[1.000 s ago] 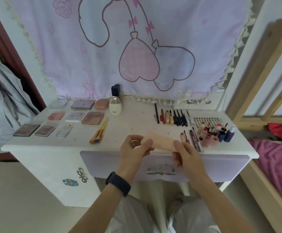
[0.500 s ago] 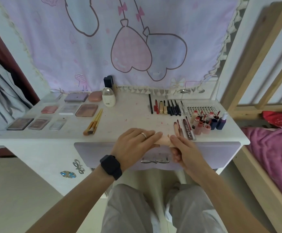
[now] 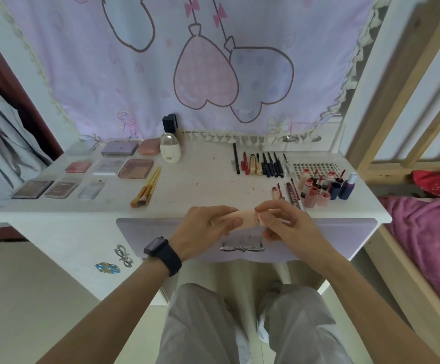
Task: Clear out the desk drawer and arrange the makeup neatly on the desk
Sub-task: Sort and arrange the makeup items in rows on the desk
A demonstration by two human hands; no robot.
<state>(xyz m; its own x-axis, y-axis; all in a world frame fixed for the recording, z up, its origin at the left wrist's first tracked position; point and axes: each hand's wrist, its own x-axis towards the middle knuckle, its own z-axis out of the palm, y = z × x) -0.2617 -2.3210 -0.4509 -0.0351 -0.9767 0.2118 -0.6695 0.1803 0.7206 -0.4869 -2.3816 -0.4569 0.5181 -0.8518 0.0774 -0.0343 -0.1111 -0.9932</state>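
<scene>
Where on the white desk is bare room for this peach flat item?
The middle is free, between the wooden brushes and the dark pencil row, in front of the cream oval bottle. Flat palettes crowd the left, pink lipsticks the right.

Left hand (image 3: 203, 228), right hand (image 3: 288, 225) meet ahead, forearms extended, both pinching peach packet (image 3: 242, 218).

What I'm wearing, lower half of the frame
Black smartwatch (image 3: 162, 252) with a dark band on my left wrist, both forearms bare, and light grey trousers (image 3: 200, 324) over my knees.

left hand (image 3: 203, 228) turned, peach packet (image 3: 241, 218) uncovered
</scene>
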